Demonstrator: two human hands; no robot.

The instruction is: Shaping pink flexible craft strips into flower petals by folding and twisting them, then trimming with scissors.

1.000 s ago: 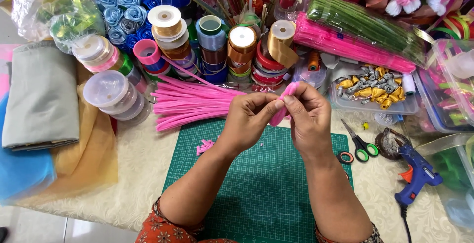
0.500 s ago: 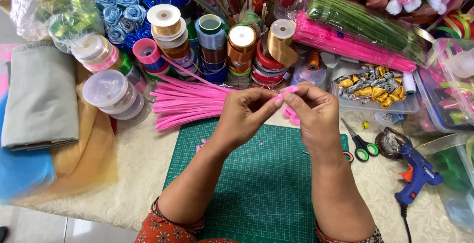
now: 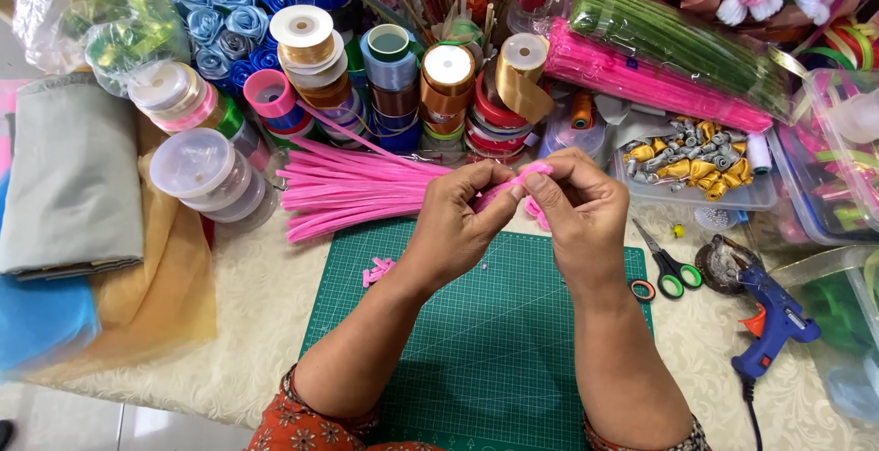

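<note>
Pink ribbon (image 3: pixel 513 183) sits pinched between both our hands above the green mat (image 3: pixel 476 341): our left hand (image 3: pixel 455 224) and right hand (image 3: pixel 577 213) each close fingertips on it. Pink strips (image 3: pixel 348 193) lie beside; scissors (image 3: pixel 670 266) near.

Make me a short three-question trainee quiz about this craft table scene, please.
1. True or false: both hands pinch a small pink ribbon piece.
2. Which tool lies nearest the right hand: A) green-handled scissors, B) blue plastic glue gun?
3. What surface lies under the left hand?

Key: 1 true; 2 A; 3 the green gridded cutting mat.
</note>
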